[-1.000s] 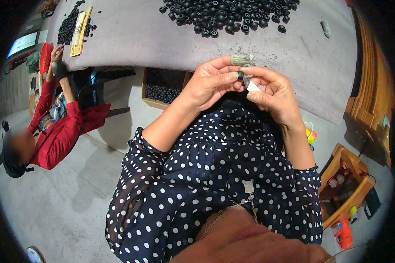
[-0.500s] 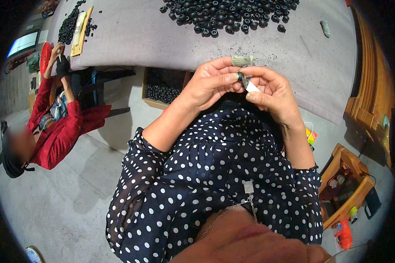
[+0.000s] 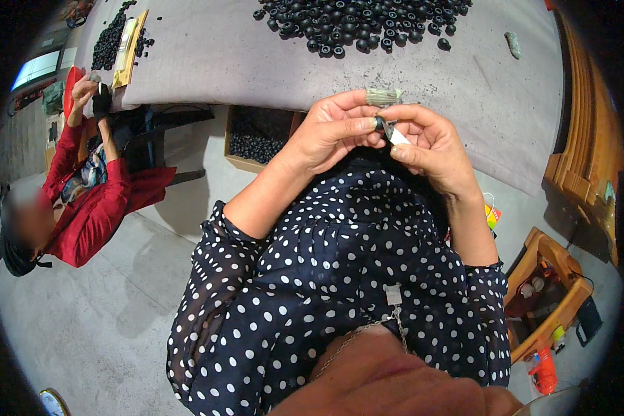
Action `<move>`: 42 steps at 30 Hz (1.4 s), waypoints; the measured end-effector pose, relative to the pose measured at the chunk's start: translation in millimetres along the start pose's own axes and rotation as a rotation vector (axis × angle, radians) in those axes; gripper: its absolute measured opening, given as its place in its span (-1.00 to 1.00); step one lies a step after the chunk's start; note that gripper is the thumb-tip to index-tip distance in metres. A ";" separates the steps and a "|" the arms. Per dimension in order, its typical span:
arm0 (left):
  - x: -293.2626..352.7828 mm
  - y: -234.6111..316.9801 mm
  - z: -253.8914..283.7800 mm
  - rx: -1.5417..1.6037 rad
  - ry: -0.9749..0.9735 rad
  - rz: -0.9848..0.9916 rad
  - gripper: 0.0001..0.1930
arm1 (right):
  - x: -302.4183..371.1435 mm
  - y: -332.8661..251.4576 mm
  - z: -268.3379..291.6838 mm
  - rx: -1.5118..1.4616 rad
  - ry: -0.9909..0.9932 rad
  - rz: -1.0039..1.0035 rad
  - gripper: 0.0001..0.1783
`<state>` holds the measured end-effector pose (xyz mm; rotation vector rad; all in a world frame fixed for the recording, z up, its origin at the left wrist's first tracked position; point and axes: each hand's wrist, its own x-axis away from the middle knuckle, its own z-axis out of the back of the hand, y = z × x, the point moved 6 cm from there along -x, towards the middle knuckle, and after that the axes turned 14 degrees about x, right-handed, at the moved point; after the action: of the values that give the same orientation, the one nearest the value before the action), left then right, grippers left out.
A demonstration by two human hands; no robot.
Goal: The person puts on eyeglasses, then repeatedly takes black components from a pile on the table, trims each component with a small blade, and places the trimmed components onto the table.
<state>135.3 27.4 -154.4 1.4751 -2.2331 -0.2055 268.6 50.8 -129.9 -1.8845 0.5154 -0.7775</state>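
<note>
Above my lap at the table's near edge, my left hand [image 3: 326, 137] pinches a small round black part [image 3: 380, 123] between thumb and fingers. A pale green striped cover [image 3: 383, 96] wraps its index fingertip. From the other side my right hand [image 3: 433, 149] grips a small knife [image 3: 398, 137], white where I hold it, with a grey metal blade. The blade's tip meets the black part, or lies very close to it; fingers hide the exact contact.
A heap of round black parts [image 3: 360, 24] lies on the grey table cloth [image 3: 215, 55], with dark crumbs nearby. A grey finger-shaped piece [image 3: 513, 45] rests at right. Below stands a box [image 3: 245, 164] of small black parts. At left sits a co-worker in red sleeves [image 3: 90, 229].
My hands keep almost the same place and grip, with the knife tilted very slightly. The co-worker's hands and head have shifted a little.
</note>
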 end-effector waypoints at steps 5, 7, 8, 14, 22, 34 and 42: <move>-1.9 1.0 1.8 -0.035 -0.053 -0.002 -0.60 | -0.5 -1.8 0.4 0.003 -0.005 -0.010 -0.53; -2.8 1.0 3.5 -0.036 -0.056 0.001 -0.60 | -1.2 -1.3 1.2 0.014 -0.001 -0.002 -0.54; -3.1 1.1 4.2 -0.037 -0.057 0.003 -0.60 | -1.6 -1.1 1.4 0.025 0.003 0.005 -0.54; 1.9 6.4 -4.2 -0.075 -0.018 0.034 -0.59 | -5.4 1.1 2.2 -0.021 0.011 -0.023 -0.58; 39.6 152.5 17.7 -0.981 0.370 -0.814 -0.77 | 1.6 -7.0 28.9 0.095 0.280 0.098 -0.61; 25.1 216.1 37.2 -1.907 0.570 -1.082 -0.80 | 0.6 -12.0 46.2 0.320 0.469 0.148 -0.62; -36.4 221.6 28.5 -1.884 0.545 -0.692 -0.82 | -0.5 -7.5 41.4 0.365 0.480 0.097 -0.60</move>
<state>-50.4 148.9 -109.6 0.7663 -0.3291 -1.3723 297.8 80.5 -135.7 -1.3257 0.7011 -1.1796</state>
